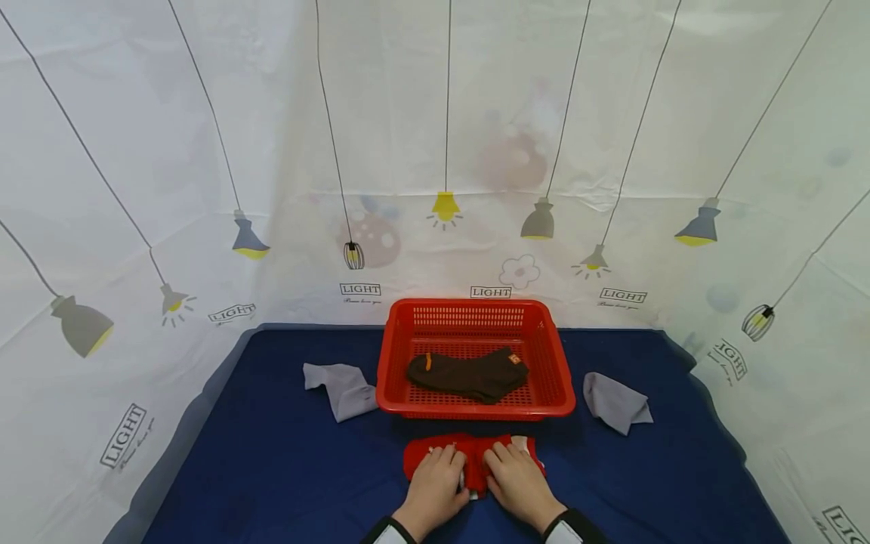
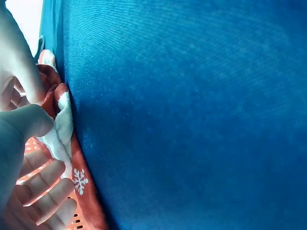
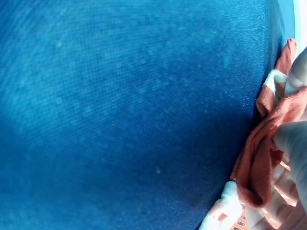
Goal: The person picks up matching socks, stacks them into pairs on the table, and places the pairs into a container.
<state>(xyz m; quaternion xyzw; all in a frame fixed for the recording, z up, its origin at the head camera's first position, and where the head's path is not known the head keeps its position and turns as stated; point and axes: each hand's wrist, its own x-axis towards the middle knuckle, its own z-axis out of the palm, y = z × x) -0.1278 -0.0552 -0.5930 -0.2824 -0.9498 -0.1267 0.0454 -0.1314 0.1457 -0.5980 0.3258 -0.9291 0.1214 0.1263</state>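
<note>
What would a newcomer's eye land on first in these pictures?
Probably the bright red basket at the back of the blue tabletop, with dark socks lying inside. Next, the crumpled red-and-white fabric in front of it, where the left hand and right hand meet. Behind everything, printed hanging lamps cover the pale backdrop.

Head view evenly lit, wrist views blue-tinted, soft shadow on cloth [image 2: 192, 115]

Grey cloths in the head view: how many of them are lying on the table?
2: the left cloth is beside the basket, and the right cloth is on its other side. Others might be hidden beneath the basket.
</note>
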